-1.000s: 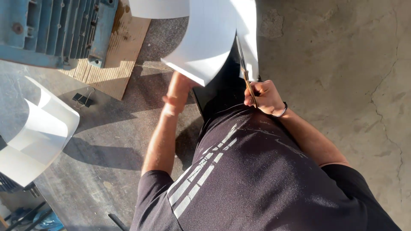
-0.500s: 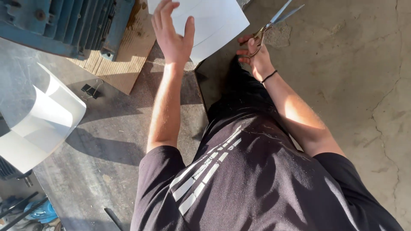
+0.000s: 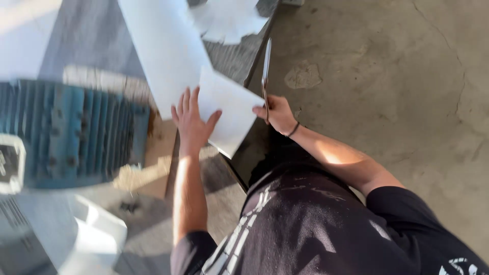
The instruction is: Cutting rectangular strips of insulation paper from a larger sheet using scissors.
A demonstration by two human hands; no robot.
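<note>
A small white sheet (image 3: 229,114) is seen lying at the edge of a dark bench (image 3: 244,153), one corner overlapping a longer white sheet (image 3: 163,56) that runs up and away across the surface. The small sheet is pressed down by the left hand (image 3: 192,122) — palm flat, fingers spread and pointing away from the body, thumb angled out over the paper, nothing gripped. The left forearm is held nearly straight, reaching forward from the shoulder. At the sheet's right edge the right hand (image 3: 277,114) is closed around the handles of a pair of scissors (image 3: 265,71), whose blades are pointed away and appear drawn together, though this is blurred. A dark band is worn on the right wrist, and the right arm is bent at the elbow, out over the concrete floor (image 3: 397,76). Farther up the bench, torn white scraps (image 3: 229,20) are visible. To the left a blue ribbed machine housing (image 3: 71,132) is seen — blurred — with a piece of cardboard (image 3: 158,163) just beside it.
</note>
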